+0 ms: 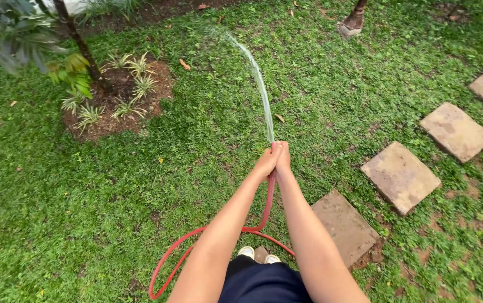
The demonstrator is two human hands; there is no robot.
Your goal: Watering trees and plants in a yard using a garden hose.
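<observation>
Now both hands, the left hand (266, 163) and right hand (282, 156), are squeezing the red hose (268, 205) tip together, pointing it away toward the little tree (81, 50), spraying water (258, 78) over grass (56, 196).

Both hands, left (266, 163) and right (282, 156), grip a red hose (266, 210) spraying water (259, 84) over grass (84, 196).
</observation>
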